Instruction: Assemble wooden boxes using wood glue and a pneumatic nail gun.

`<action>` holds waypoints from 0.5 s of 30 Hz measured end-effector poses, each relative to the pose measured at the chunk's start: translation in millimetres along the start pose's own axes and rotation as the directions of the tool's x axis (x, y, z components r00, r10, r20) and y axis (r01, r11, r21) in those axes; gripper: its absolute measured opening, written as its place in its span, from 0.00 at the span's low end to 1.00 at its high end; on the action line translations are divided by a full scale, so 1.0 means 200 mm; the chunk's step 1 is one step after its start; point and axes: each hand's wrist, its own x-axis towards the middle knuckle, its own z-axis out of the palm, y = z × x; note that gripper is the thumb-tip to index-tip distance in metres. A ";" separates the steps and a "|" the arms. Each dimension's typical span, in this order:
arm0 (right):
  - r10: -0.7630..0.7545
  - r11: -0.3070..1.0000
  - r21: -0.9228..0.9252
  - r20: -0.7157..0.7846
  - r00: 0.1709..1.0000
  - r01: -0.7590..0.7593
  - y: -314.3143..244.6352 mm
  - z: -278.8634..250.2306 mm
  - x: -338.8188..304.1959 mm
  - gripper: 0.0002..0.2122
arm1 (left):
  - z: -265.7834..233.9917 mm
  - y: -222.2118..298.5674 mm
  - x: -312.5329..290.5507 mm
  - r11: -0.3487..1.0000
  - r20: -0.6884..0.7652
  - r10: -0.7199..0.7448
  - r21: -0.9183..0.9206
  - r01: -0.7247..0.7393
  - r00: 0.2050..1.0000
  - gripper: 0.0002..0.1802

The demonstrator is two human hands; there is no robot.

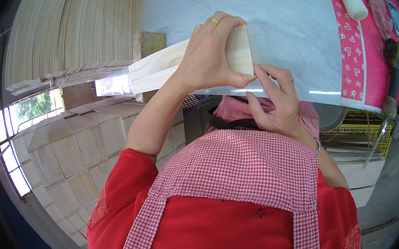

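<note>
My left hand (204, 53) is closed across a pale wooden board (154, 71), its fingers over the far edge and its thumb at the near edge. The board reaches from the stacked wood on the left to the middle of the table, and part of it is covered by this hand. At the board's right end is my right hand (280, 103). Its fingertips meet the board's near right corner, while the thumb points away, apart from the fingers. I see nothing held in it.
Beneath lies a table with a marbled grey-blue cover (295, 33). A tall stack of thin boards (74, 26) stands at left, with piled wooden panels (87, 147) below. On the pink cloth (377, 69) at right lies a dark power tool (396, 71). A yellow crate (360, 123) is underneath.
</note>
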 end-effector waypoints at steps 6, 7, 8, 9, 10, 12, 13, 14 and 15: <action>-0.004 0.999 0.042 -0.030 1.000 0.006 0.01 0.02 0.00 0.28 | 0.00 -0.01 -0.01 1.000 -0.013 0.002 -0.008 -0.002 1.000 0.46; 0.001 0.999 0.048 -0.004 1.000 -0.001 0.01 0.00 0.01 0.28 | 0.00 -0.01 -0.01 1.000 -0.010 -0.005 -0.009 0.005 1.000 0.46; 0.005 0.999 0.054 0.024 1.000 -0.006 0.01 -0.01 0.02 0.29 | 0.00 -0.01 -0.01 1.000 -0.013 -0.004 -0.006 0.004 1.000 0.46; 0.000 0.999 0.055 0.023 1.000 -0.002 0.01 -0.02 0.04 0.29 | 0.00 -0.01 -0.01 1.000 -0.014 -0.001 -0.007 0.001 1.000 0.47; 0.029 0.993 0.112 0.020 0.999 -0.031 0.02 -0.03 0.07 0.29 | 0.00 -0.01 -0.01 1.000 -0.016 0.001 -0.008 -0.001 1.000 0.47; 0.085 0.970 0.225 0.022 0.996 -0.088 0.04 -0.04 0.13 0.30 | -0.01 -0.01 -0.01 1.000 -0.023 0.005 -0.005 -0.006 1.000 0.47; 0.079 0.971 0.225 0.022 0.997 -0.082 0.05 -0.03 0.14 0.30 | -0.01 -0.02 -0.02 1.000 -0.018 0.004 -0.007 -0.004 1.000 0.47; 0.081 0.964 0.253 0.035 0.996 -0.087 0.05 -0.01 0.16 0.31 | 0.00 -0.02 -0.02 1.000 -0.014 0.002 -0.010 -0.002 1.000 0.47; 0.083 0.956 0.280 0.049 0.995 -0.093 0.06 0.01 0.18 0.32 | -0.01 -0.01 -0.01 1.000 -0.010 0.001 -0.014 -0.001 1.000 0.47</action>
